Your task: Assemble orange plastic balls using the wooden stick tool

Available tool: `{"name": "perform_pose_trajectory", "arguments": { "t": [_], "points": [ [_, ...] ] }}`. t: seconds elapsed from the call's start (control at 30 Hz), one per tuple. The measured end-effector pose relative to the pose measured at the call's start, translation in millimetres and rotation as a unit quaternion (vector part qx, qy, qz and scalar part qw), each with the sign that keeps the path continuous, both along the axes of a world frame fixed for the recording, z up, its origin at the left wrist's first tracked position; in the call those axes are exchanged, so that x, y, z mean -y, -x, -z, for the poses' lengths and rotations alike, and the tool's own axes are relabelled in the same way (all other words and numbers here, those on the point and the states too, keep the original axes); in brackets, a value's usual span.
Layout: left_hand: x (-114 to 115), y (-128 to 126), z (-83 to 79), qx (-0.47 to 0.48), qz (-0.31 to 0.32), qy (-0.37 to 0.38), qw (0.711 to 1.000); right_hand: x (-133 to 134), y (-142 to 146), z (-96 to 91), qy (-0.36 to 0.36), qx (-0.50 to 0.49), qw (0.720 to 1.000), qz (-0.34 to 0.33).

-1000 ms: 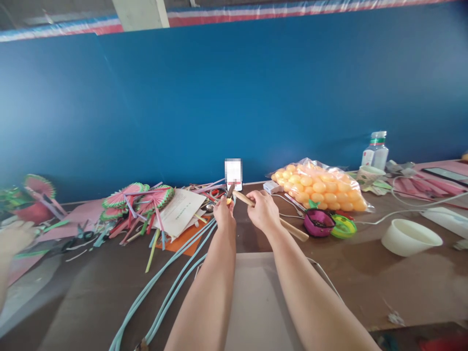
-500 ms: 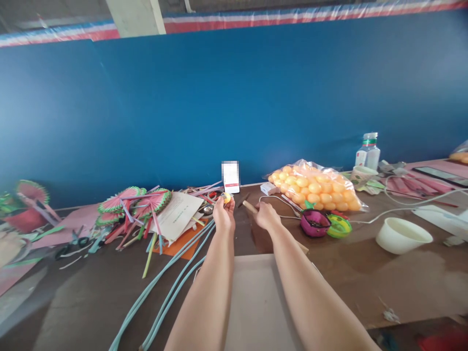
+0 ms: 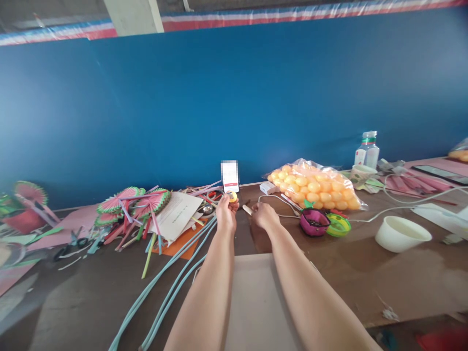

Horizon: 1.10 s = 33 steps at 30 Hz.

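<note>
My left hand (image 3: 226, 213) is closed around a small round yellow piece (image 3: 232, 196) with darker markings on its upper face. It is held just in front of a white upright card or screen (image 3: 230, 175). To its right, my right hand (image 3: 265, 216) grips a pale wooden stick (image 3: 247, 209), whose blunt end points left toward the other hand. The rest of the stick is hidden by the fingers. The two hands are apart, above the dark table. Under the forearms lies a flat light-grey board (image 3: 256, 292).
Pale blue tubes (image 3: 164, 273), papers (image 3: 178, 214) and pink-green paper fans (image 3: 120, 202) lie on the left. At right are a bag of orange balls (image 3: 314, 187), a purple pot (image 3: 313, 222), a green dish (image 3: 338, 225), a white bowl (image 3: 402, 235) and cables. A blue partition (image 3: 219, 97) stands behind.
My left hand has turned slightly, so more of the yellow piece's marked face shows. The stick in my right hand has tilted, and less of its length shows.
</note>
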<state>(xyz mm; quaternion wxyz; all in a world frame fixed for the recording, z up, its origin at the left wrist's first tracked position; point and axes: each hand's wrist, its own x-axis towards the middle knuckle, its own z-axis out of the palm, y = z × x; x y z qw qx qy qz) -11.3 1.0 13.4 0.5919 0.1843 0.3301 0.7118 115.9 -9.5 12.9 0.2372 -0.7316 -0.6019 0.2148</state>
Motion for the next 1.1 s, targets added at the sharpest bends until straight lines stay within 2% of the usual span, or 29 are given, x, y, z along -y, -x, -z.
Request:
{"name": "perform_pose_trajectory", "arguments": {
  "t": [0.07,0.13,0.23,0.3,0.53,0.9,1.1],
  "points": [
    [-1,0,1.5,-0.019,0.011,-0.016,1.000,-1,2,-2.0,-0.078,-0.091,0.993,-0.012],
    [-1,-1,2.8,-0.043,0.022,-0.033,0.998,-1,5,-4.9,-0.124,-0.224,0.966,-0.045],
    [-1,-2,4.2,-0.077,0.041,-0.066,0.994,1,11,-8.7,-0.112,-0.404,0.903,-0.091],
    [0,-4,4.9,-0.089,0.050,-0.087,0.991,2,13,-10.0,-0.100,-0.461,0.876,-0.104],
    [2,-6,5.8,-0.111,0.076,-0.104,0.985,3,12,-9.5,-0.105,-0.496,0.856,-0.098],
    [2,-6,5.7,-0.122,0.076,-0.107,0.984,3,12,-10.5,-0.126,-0.471,0.868,-0.092],
    [0,-7,6.3,-0.125,0.067,-0.112,0.984,5,11,-13.6,-0.068,-0.568,0.815,-0.091]
  ]
}}
